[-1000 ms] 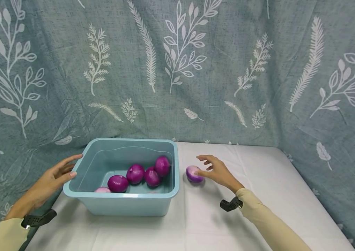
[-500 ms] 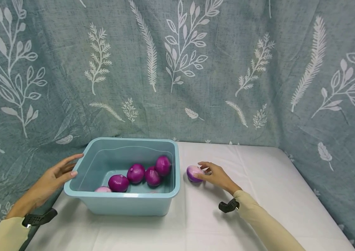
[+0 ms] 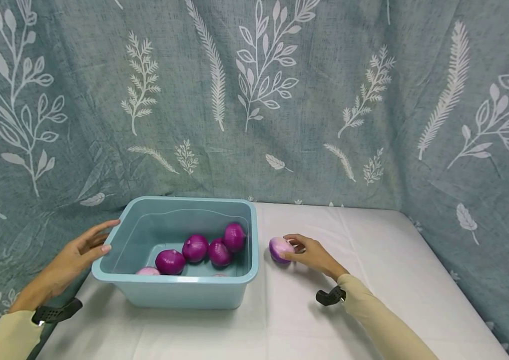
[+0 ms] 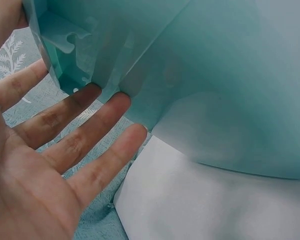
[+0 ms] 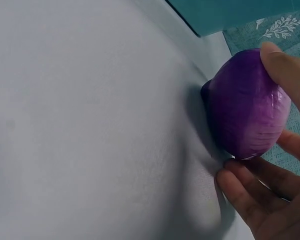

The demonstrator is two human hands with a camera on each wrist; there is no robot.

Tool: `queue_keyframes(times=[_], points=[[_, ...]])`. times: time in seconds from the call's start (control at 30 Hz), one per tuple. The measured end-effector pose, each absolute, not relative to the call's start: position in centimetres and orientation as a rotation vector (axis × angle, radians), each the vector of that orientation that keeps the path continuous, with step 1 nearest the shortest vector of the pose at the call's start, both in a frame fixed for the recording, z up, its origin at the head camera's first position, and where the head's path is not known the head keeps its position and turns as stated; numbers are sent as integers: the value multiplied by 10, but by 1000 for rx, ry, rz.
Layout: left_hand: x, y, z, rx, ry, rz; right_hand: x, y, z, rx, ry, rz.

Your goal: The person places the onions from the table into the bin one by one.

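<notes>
My right hand (image 3: 313, 256) holds a pale purple and white onion (image 3: 280, 250) on the table, to the right of the bin. In the right wrist view my thumb lies on the purple side of that onion (image 5: 245, 105), with the fingers bent around its other side. A light blue plastic bin (image 3: 177, 292) stands left of centre. Dark red-purple onions, one of them this onion (image 3: 170, 262), lie inside it with a paler onion (image 3: 148, 271) partly hidden by the front wall. At the bin's left rim rests my left hand (image 3: 71, 257), fingers extended along the outer wall (image 4: 190, 75).
A white cloth (image 3: 371, 310) covers the table. Behind it and along both sides hangs a grey-green curtain (image 3: 236, 165) with white leaf prints. Dark bands (image 3: 331, 296) sit on both wrists.
My right hand has come down and left onto the pale onion and closed its fingers around it. The onion has shifted slightly right. My left hand stays at the bin's rim.
</notes>
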State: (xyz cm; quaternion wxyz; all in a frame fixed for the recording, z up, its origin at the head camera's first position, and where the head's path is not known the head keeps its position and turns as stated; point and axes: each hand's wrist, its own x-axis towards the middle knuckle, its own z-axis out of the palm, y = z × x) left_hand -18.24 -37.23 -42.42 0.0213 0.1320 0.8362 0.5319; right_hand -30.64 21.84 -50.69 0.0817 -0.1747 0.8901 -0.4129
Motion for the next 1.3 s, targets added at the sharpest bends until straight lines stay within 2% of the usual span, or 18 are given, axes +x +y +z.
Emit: queue_keyframes(times=[0.6,0.87,1.3], points=[[-183,-372,-423,410,2577,1657,-303,221,-510,-553,2665,-1321],[-182,-374,-425,512,2558,1688,-304,223,-502,-564,2654,-1386],[-183,-374,-425,464,2573,1668,-300,224,-480,-599,2666,-1418]])
